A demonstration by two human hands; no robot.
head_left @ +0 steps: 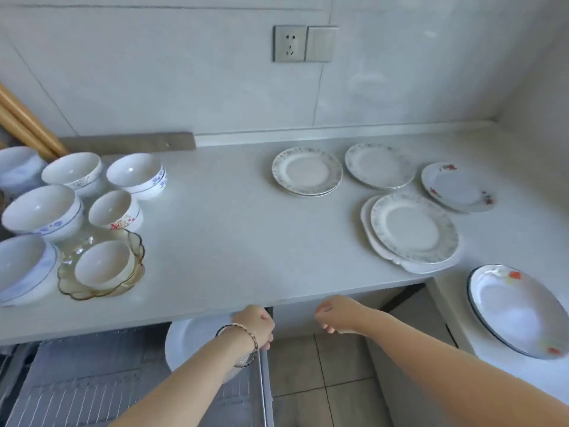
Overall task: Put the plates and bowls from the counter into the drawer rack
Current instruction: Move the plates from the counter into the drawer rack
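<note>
below the pale counter (231, 226), left hand (257, 326) curls at a plate (187, 340), grip unclear; right hand (334, 314) loosely curled, empty.

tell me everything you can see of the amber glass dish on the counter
The amber glass dish is shallow and see-through, tinted brownish yellow, with a scalloped rim. It sits flat on the counter near its front edge, among the bowls. A small white bowl stands inside it. A large blue-patterned bowl is close on its left; whether they touch I cannot tell.
</note>
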